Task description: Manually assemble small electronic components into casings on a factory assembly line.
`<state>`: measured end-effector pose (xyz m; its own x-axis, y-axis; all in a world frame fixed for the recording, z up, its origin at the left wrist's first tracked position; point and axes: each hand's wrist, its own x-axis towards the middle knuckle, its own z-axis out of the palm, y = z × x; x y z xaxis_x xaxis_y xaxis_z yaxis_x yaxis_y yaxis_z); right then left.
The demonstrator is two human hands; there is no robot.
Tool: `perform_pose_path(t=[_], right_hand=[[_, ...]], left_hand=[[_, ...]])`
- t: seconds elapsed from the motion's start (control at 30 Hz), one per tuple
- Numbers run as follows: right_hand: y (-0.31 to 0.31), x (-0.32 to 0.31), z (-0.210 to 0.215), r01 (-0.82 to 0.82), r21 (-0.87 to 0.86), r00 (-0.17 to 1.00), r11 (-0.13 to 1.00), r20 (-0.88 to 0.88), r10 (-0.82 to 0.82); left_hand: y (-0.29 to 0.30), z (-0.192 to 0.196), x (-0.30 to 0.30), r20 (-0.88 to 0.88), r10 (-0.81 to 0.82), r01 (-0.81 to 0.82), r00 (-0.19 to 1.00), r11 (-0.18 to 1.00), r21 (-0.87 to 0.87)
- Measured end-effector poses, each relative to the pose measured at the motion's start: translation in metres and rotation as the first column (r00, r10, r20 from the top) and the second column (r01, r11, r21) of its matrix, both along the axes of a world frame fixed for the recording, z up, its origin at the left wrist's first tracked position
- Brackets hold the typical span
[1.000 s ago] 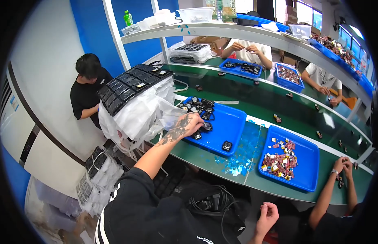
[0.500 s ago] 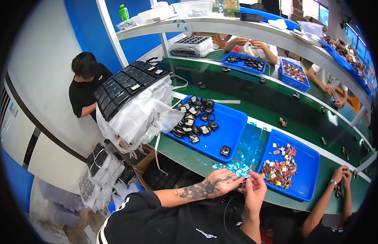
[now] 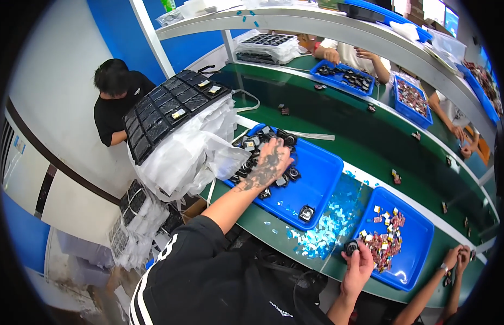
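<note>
My left hand (image 3: 274, 158), its tattooed back turned up, reaches into a heap of black square modules with round rings (image 3: 252, 142). Its fingers look slightly apart and extended over the heap; the tips are partly hidden. That heap fills the left part of a blue tray (image 3: 319, 173), where one more black module (image 3: 306, 213) lies alone near the front right corner. Lower right, my right hand (image 3: 359, 268) pinches a black round-faced module (image 3: 350, 248) upright between thumb and fingers, beside a second blue tray (image 3: 420, 252) with small red, white and yellow circuit parts (image 3: 383, 238).
Small blue film pieces (image 3: 322, 230) lie scattered between the trays. A plastic-wrapped stack of black trays (image 3: 173, 108) stands at the left. Small parts dot the green conveyor (image 3: 338, 127). Co-workers' hands (image 3: 449, 260) are at the right and far side. A shelf (image 3: 317, 27) spans overhead.
My hands were together in front of me; they have separated. The left has moved up and left to the black modules, while the right has shifted slightly right, showing a black module.
</note>
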<state>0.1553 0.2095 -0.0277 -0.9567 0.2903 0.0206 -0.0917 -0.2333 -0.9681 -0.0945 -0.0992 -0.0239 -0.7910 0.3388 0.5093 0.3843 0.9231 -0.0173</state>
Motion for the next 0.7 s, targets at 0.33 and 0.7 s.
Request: perform_pose_path(t=[0.33,0.7], right_hand=[[-0.038,-0.029,0.047,-0.22,0.005,0.97,0.976,0.106,0.218],[-0.044,-0.053,0.034,-0.202,-0.069,0.971,0.977,0.112,0.209]], left_hand=[[0.07,0.049,0.092,0.342,-0.529,0.107,0.777,0.645,0.756],[0.101,0.023,0.129,0.244,-0.944,-0.676,0.221,0.032,0.736]])
